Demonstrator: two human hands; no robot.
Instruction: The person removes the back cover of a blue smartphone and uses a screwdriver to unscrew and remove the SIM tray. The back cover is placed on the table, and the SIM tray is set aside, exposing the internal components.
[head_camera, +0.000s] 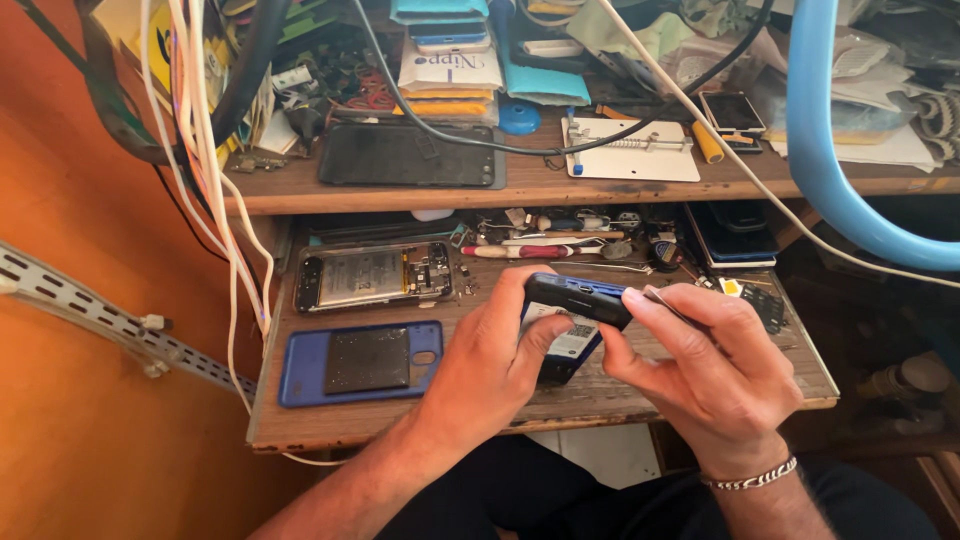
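Your left hand (490, 355) has its grip pressed around a dark blue phone (575, 300), thumb on the near side and fingers curled behind it, holding it edge-up above the pull-out wooden surface (640, 385). Your right hand (700, 360) pinches a thin metal tool (655, 296) between thumb and forefinger, its tip touching the phone's right end. A beaded bracelet (755, 477) sits on your right wrist.

To the left on the same surface lies an opened phone (372, 276) with its battery and boards exposed, and just in front of it a blue back cover (360, 362), inner side up. Behind your hands small screwdrivers (525, 250) and loose parts lie scattered. On the shelf above rest a black phone (408, 155) lying flat and a white board holder (632, 150). White cables (215, 190) hang down at the left, against the orange wall (70, 420)
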